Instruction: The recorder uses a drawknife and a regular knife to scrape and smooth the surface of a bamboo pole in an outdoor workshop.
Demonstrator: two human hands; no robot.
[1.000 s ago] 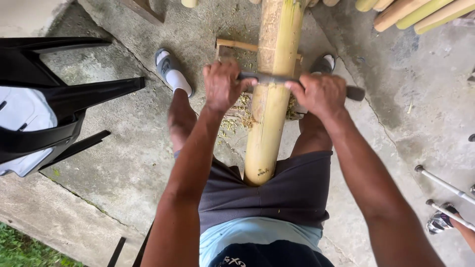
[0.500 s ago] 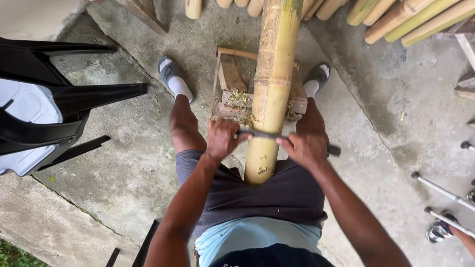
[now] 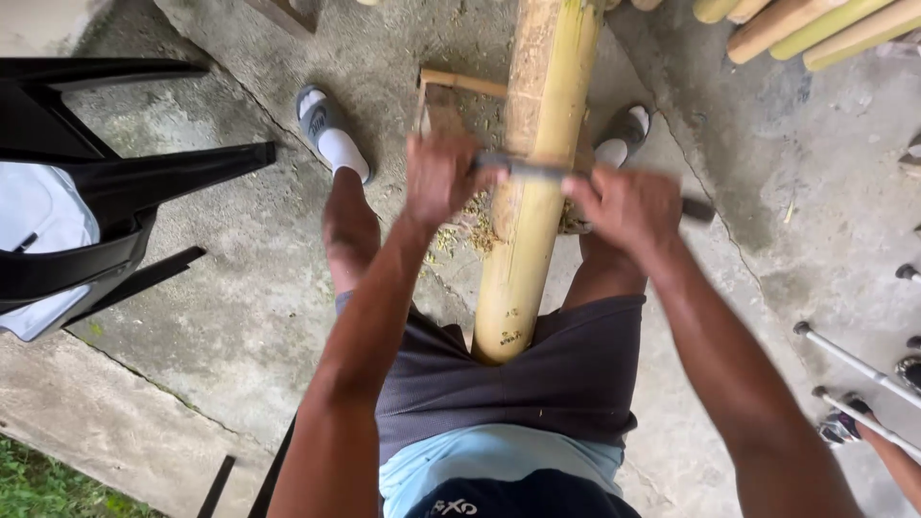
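Bamboo pole: a thick yellow-green pole (image 3: 537, 182) runs from the top edge of the view down to the person's lap, its cut lower end resting between the thighs on the dark shorts (image 3: 518, 384); its upper part leans over a wooden frame.
Blade: a grey two-handled blade (image 3: 537, 171) lies crosswise on the pole, touching its upper face; its dark right end sticks out beyond the right fist.
Left hand: left hand (image 3: 439, 177) just left of the pole, fingers curled shut around the blade's left handle; blurred.
Right hand: right hand (image 3: 624, 206) just right of the pole, fingers wrapped tight around the right handle, knuckles up.
Wooden frame: a low frame (image 3: 451, 96) of pale slats sits on the concrete floor (image 3: 240, 288) under the pole, between the feet.
Shavings: pale green-yellow scraps (image 3: 470, 225) lie on the floor beside the pole, below the left hand.
Feet: left foot in a white sock and grey slide (image 3: 331, 134), left of the frame; right foot (image 3: 619, 139) likewise, just right of the pole.
Chair: a black plastic chair (image 3: 115, 192) stands near the floor's left edge, well apart from the pole.
Stacked poles: more bamboo poles (image 3: 796, 24) lie at the top right corner.
Metal rods: thin rods (image 3: 854, 364) near the right edge.
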